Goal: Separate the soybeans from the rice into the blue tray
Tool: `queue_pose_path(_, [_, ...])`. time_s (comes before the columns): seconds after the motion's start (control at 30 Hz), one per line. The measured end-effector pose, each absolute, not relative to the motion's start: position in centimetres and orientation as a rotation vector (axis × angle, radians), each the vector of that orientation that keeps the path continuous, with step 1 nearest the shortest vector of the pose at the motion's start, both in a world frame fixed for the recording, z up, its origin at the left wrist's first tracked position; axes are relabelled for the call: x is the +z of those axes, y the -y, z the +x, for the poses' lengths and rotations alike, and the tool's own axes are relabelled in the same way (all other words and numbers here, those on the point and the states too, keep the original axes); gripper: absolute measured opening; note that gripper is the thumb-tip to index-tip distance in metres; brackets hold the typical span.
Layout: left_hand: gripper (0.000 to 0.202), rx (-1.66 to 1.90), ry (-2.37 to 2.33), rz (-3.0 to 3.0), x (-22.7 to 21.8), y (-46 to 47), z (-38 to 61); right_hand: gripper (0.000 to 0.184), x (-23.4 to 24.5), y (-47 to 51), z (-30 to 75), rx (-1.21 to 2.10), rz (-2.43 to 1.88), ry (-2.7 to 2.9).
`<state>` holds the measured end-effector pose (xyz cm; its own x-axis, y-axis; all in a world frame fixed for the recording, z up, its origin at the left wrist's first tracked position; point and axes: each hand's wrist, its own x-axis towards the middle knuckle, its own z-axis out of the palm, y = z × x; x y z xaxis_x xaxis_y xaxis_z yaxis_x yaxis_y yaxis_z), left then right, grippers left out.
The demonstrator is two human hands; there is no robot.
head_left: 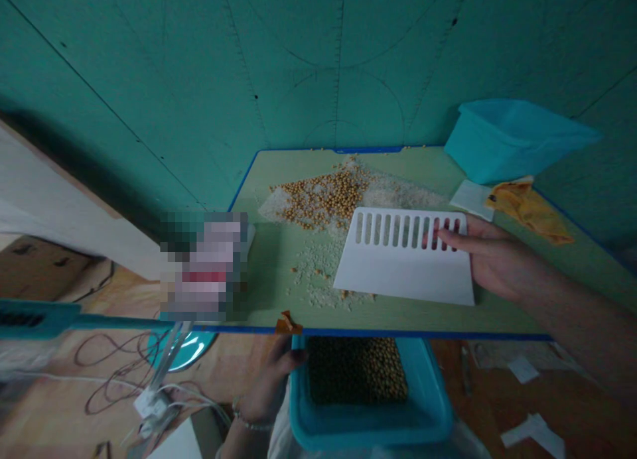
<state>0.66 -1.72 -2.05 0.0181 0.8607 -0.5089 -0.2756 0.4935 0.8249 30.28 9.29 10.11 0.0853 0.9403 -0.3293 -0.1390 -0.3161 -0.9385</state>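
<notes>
My right hand (490,257) grips the right end of a white slotted plastic scraper (405,260), whose long edge rests on the pale green table top (269,273). Beyond the scraper lies a heap of tan beans (326,197) mixed with white rice grains (318,266). Below the table's near edge, my left hand (269,383) holds the rim of a blue plastic bin (371,406) with beans in its bottom. A bracelet is on that wrist.
A second blue bin (512,137) stands tilted at the table's far right, with a white card (470,197) and a yellow wrapper (530,207) beside it. A blurred-out item (204,266) sits at the table's left edge. Cables (124,373) and paper scraps (535,432) lie on the floor.
</notes>
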Motion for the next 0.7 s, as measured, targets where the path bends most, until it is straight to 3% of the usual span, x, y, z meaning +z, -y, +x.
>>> queue_pose_path(0.47, [0.035, 0.958, -1.213, 0.563, -3.0, 1.9, 0.4, 0.014, 9.3, -8.3, 30.0, 1.479, -1.455, 0.869])
queue_pose_path(0.7, [0.033, 0.971, -1.226, 0.563, -2.3, 1.7, 0.7, 0.021, 8.8, -7.3, 30.5, 1.519, -1.431, 0.893])
